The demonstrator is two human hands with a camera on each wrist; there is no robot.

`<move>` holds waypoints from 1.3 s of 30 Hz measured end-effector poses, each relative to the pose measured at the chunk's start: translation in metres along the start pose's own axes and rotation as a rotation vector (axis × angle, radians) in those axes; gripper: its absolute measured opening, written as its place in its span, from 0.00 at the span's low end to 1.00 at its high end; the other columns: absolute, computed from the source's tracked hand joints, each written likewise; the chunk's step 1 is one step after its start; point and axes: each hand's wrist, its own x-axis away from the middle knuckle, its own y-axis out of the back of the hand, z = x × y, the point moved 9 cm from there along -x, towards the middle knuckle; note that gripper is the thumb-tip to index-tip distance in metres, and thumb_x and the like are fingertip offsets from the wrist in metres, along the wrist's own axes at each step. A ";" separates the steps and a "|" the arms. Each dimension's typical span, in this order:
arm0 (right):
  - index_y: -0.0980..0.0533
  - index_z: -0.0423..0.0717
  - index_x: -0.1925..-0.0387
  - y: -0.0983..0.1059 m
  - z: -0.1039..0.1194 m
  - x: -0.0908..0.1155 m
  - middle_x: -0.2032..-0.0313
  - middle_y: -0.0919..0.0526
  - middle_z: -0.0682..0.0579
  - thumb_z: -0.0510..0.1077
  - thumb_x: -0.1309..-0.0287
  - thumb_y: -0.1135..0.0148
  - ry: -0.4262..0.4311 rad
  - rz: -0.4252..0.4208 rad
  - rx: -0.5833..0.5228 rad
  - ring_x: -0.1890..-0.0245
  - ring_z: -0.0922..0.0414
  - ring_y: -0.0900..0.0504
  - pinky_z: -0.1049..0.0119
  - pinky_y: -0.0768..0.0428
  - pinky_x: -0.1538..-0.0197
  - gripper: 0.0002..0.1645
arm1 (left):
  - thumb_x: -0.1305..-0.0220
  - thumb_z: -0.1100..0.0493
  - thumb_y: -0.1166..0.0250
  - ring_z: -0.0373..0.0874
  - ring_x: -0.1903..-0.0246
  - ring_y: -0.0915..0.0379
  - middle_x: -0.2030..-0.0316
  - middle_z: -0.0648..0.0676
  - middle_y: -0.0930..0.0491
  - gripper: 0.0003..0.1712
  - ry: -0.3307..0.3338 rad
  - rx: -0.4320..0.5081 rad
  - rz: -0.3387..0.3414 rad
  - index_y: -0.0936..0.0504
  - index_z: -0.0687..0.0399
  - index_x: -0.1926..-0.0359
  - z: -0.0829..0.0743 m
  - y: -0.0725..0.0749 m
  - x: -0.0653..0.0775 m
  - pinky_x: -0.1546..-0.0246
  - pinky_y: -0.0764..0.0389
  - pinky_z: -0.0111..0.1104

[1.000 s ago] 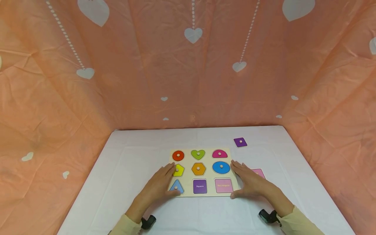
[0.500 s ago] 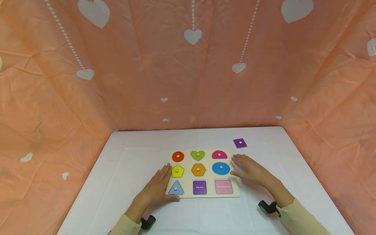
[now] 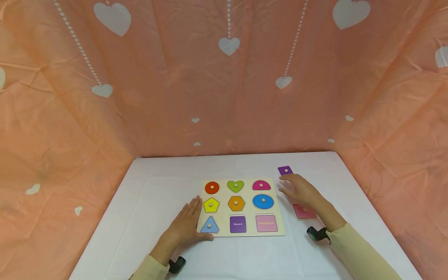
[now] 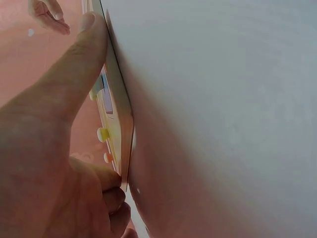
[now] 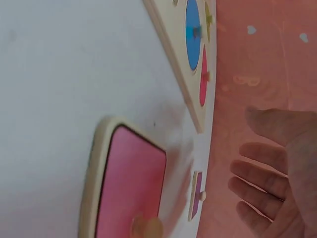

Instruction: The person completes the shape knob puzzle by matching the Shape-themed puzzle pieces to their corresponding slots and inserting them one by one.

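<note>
A wooden shape puzzle board lies on the white table. Knobbed pieces sit in most recesses, while the recesses printed Square and Rectangular hold none. My left hand rests at the board's left side, fingers straight along that edge and thumb against the front edge. Above the table on the right, my right hand holds nothing, its fingers extended in the right wrist view. Its fingertips partly cover the purple square piece in the head view. Below that hand lies the pink rectangle piece, partly hidden by the wrist.
The white table extends around the board on all sides. Orange cloth printed with white hearts hangs behind and beside it. A black wrist camera sits at the right wrist and another camera at the left.
My right hand has left the board's right edge and moved up and back, near the purple square piece. My left hand has shifted slightly off the yellow and blue pieces, staying at the left edge.
</note>
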 end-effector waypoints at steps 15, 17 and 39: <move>0.19 0.30 0.41 0.021 -0.025 -0.036 0.43 0.16 0.30 0.40 0.31 0.30 0.054 -0.097 0.006 0.37 0.30 0.21 0.32 0.25 0.30 0.22 | 0.52 0.28 0.19 0.58 0.16 0.54 0.15 0.64 0.51 0.79 0.023 -0.010 0.004 0.49 0.67 0.16 0.002 -0.003 -0.001 0.15 0.50 0.52; 0.17 0.29 0.43 0.023 -0.027 -0.041 0.46 0.15 0.31 0.37 0.31 0.31 0.070 -0.114 0.004 0.40 0.31 0.19 0.33 0.24 0.31 0.19 | 0.52 0.28 0.18 0.58 0.16 0.54 0.15 0.64 0.51 0.79 0.022 -0.009 0.002 0.49 0.67 0.16 0.002 -0.003 -0.001 0.15 0.50 0.51; 0.17 0.29 0.49 0.013 -0.053 -0.059 0.60 0.17 0.39 0.37 0.28 0.34 0.019 -0.166 -0.014 0.58 0.43 0.19 0.42 0.17 0.48 0.13 | 0.53 0.28 0.17 0.59 0.16 0.54 0.15 0.65 0.50 0.80 0.028 0.007 0.011 0.49 0.68 0.16 -0.002 0.000 -0.003 0.16 0.49 0.52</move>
